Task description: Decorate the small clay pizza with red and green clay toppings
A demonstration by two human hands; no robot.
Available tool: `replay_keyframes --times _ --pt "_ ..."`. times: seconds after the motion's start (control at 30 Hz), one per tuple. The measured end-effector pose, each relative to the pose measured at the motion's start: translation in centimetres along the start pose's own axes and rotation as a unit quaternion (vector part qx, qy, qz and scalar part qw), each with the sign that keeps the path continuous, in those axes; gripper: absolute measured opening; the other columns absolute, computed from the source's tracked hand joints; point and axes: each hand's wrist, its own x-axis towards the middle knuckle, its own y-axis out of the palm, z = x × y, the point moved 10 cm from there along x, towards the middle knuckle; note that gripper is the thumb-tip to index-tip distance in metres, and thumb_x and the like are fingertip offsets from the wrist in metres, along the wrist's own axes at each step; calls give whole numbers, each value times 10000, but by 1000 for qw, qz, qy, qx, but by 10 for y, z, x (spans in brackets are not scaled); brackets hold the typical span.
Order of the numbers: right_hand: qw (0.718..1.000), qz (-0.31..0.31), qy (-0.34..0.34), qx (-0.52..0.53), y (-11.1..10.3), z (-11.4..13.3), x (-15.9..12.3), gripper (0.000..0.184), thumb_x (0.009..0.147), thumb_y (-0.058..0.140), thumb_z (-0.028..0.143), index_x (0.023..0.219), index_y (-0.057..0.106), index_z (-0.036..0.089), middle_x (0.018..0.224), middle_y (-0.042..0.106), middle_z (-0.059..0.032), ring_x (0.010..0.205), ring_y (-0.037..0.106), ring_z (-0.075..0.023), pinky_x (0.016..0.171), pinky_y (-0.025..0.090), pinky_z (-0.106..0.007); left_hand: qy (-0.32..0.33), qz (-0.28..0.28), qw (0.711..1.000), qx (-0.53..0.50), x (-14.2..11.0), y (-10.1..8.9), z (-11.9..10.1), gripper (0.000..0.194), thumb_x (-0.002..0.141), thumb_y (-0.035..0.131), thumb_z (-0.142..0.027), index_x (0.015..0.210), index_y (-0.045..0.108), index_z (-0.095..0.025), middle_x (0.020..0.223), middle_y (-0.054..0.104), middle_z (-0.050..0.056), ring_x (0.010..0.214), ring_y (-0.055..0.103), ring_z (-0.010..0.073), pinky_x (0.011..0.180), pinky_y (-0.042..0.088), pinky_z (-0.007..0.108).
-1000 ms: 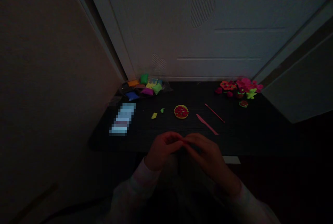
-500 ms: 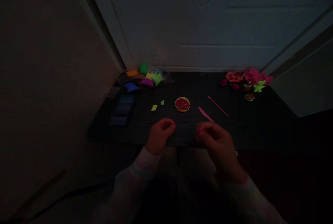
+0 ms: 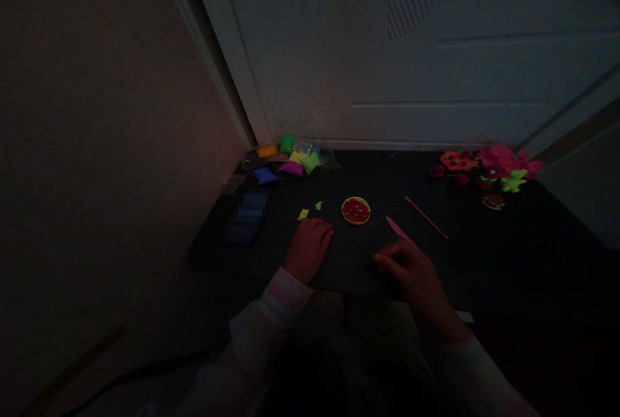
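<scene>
1. The left hand (image 3: 309,250), fingers curled, is near the tabletop's (image 3: 349,263) front edge, just beside a yellow scrap (image 3: 303,214).
2. The right hand (image 3: 409,272) is bent beside the pink knife (image 3: 398,228).
3. Each grip's opening and contents: cannot tell.
4. The yellow-rimmed red disc (image 3: 356,211) lies mid-tabletop, between the front and back edges.
</scene>
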Motion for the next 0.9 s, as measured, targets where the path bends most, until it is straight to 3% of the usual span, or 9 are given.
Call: replay_keyframes --times 0.1,0.2,0.27,0.37,0.43,0.53,0.67,0.8,0.9 --pt "1000 -6 2 -13 -3 -1 1 169 682 598 355 649 595 190 595 571 14 575 532 -144 531 404 -269 13 -18 998 59 -1 -9 -6 215 799 478 -241 959 608 -179 936 611 77 919 508 203 851 382 331" --pt "1000 -8 -4 -15 -5 2 1 235 726 543 372 846 637 194 683 624 -11 674 573 -173 622 436 -306 -11 -58 992 112 0 -36 1 268 835 399 -234 1037 568 -181 1022 598 78 973 489 196 878 361 327" --pt "1000 -7 -8 -10 -5 3 2 299 750 508 386 955 610 193 728 641 -20 720 585 -178 674 445 -323 -55 -100 982 149 2 -63 19 307 844 341 -199 1072 544 -163 1031 598 97 999 472 216 902 329 370" --pt "1000 -8 -14 6 -4 5 2 310 770 474 407 971 571 191 759 642 -27 711 593 -167 684 460 -324 -147 -164 954 202 3 -102 56 351 823 341 -200 1128 491 -112 1086 552 178 1097 390 313 905 246 515" --pt "1000 -12 -15 16 -3 5 2 296 774 467 421 950 540 194 754 638 -28 688 595 -158 663 468 -312 -181 -169 945 214 6 -113 76 354 807 361 -202 1126 484 -110 1079 556 191 1113 384 327 897 237 536" --pt "1000 -11 -6 24 -2 3 1 267 748 506 432 866 507 193 708 634 -27 647 597 -154 608 468 -288 -199 -157 945 207 13 -112 92 336 791 394 -219 1095 499 -120 1036 587 182 1092 423 322 894 248 537" --pt "1000 2 7 10 1 0 -1 233 700 571 415 741 529 190 596 592 0 574 567 -149 523 434 -261 -173 -154 959 163 17 -103 81 315 796 415 -252 1081 505 -153 1070 591 127 1080 450 278 927 269 479" --pt "1000 9 -7 -9 1 2 -2 243 753 505 414 668 565 194 593 556 8 564 520 -136 535 406 -261 -120 -156 976 91 2 -100 45 297 796 454 -284 1057 521 -161 1094 575 85 1063 477 209 926 339 356" --pt "1000 9 -18 -11 1 5 -2 267 782 457 427 716 574 197 608 553 8 581 517 -139 553 403 -262 -113 -175 978 -7 -19 -106 21 271 814 451 -335 1035 535 -202 1078 565 60 1015 506 207 885 388 365"
